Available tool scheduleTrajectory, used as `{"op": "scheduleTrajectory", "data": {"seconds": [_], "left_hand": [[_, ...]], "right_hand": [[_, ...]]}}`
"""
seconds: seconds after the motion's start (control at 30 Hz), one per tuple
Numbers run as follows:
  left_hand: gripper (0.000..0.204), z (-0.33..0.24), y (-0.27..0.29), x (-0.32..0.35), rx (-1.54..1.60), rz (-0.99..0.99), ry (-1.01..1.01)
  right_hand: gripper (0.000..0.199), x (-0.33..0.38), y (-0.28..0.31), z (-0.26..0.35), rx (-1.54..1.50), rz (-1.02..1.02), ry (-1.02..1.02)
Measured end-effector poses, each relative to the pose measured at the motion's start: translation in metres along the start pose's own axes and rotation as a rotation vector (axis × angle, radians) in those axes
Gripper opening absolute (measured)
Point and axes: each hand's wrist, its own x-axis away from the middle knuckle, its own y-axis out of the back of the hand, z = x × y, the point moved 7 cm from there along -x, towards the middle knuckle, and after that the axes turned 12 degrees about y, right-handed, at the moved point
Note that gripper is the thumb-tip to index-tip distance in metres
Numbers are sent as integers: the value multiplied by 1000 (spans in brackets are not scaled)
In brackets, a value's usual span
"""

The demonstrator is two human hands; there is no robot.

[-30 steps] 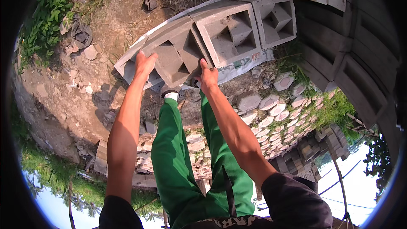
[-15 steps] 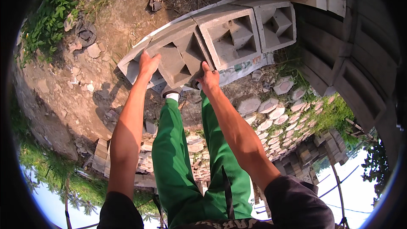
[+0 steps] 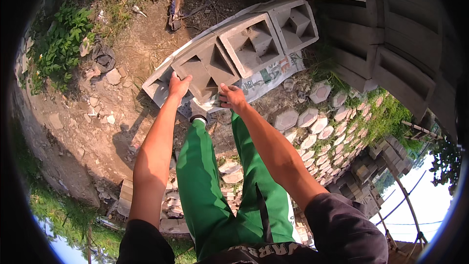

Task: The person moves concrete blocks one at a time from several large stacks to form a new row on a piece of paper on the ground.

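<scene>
From my end of the head camera I am watching two bare arms reaching away from the lower edge toward a hollow concrete block (image 3: 205, 68). It is sitting at a slant in front of the feet, its open compartments facing up toward me, on a pale printed sheet (image 3: 286, 70) that is lying over the ground.

The left forearm (image 3: 159, 142) is running almost straight up my view, tilting slightly rightward, and the left hand (image 3: 180, 87) is resting at the block's near left edge with its back toward me. Its thumb and forefinger are standing apart in a small V on that edge; the other fingers are hiding from me, so I cannot tell how tightly they are closing.

The right forearm (image 3: 273, 144) is slanting inward from a bent elbow, and the right hand (image 3: 234, 99) is pointing leftward at the block's near right corner. Its fingers are parting loosely, thumb above, lightly curling; I cannot tell whether the thumb tip is touching the concrete.

Just beyond, a second block (image 3: 263, 44) is standing beside the first, with a third block (image 3: 295, 22) continuing the row. Green trousers (image 3: 200, 176) are filling the space between the arms.
</scene>
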Motion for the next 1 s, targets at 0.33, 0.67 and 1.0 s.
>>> {"op": "scheduleTrajectory", "data": {"seconds": [0.33,0.67,1.0], "left_hand": [[19,14,8,278,17,686,-87],[34,-25,67,536,-392,763,-238],[42,-168,-49,662,-511,743,-793]], "right_hand": [[28,274,10,-22,43,48,319],[47,503,67,-59,-9,-267,700],[20,564,231,-20,41,-556,1076]]}}
